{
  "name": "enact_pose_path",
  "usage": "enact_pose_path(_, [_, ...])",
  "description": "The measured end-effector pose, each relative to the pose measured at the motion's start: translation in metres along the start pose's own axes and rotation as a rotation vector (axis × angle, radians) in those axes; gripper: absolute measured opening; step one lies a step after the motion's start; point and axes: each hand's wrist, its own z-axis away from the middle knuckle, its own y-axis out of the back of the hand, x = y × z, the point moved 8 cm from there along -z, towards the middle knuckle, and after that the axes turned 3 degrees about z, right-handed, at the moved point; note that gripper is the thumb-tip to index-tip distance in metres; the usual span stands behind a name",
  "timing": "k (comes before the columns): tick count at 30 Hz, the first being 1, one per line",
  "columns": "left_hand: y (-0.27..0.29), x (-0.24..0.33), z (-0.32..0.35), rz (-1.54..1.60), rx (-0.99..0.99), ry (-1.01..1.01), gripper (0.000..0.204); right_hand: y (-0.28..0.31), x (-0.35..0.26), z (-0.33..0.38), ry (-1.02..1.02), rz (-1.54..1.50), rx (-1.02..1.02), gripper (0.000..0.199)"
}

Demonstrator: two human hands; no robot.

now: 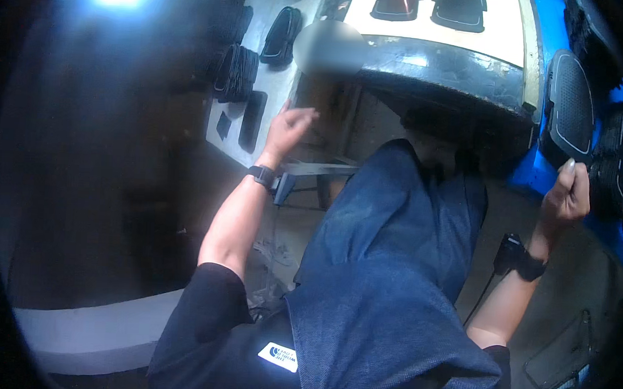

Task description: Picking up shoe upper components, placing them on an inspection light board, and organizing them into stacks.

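My right hand is closed in a pinch at the lower end of a black mesh-faced piece with a pale outline and rounded corners. This piece stands slanted over a blue surface at the right; its exact kind cannot be told. My left hand is held near the edge of a grey side table, fingers loosely apart and nothing visible in them. Next to it on that table lie a long black strip and a small dark patch. A stack of black pieces sits farther back.
Ahead is a machine bed with a white top and dark rounded front edge; two black pieces lie on it, one crossed by a red light line. More dark pieces stand at the right. A wire frame is low right.
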Motion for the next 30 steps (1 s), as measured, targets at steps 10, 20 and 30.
enact_pose_path(10, [0.079, 0.037, 0.021, 2.183, 0.613, -0.213, 0.038, 0.010, -0.013, 0.000, 0.103, 0.186, 0.108, 0.029])
enact_pose_path(20, [0.124, 0.053, 0.048, 2.364, 0.628, -0.501, 0.052, 0.007, -0.012, 0.001, 0.133, 0.228, 0.088, 0.031])
enact_pose_path(30, [0.101, 0.011, 0.038, 2.243, 0.765, -0.230, 0.044, 0.007, -0.001, 0.000, 0.116, 0.236, 0.039, 0.030])
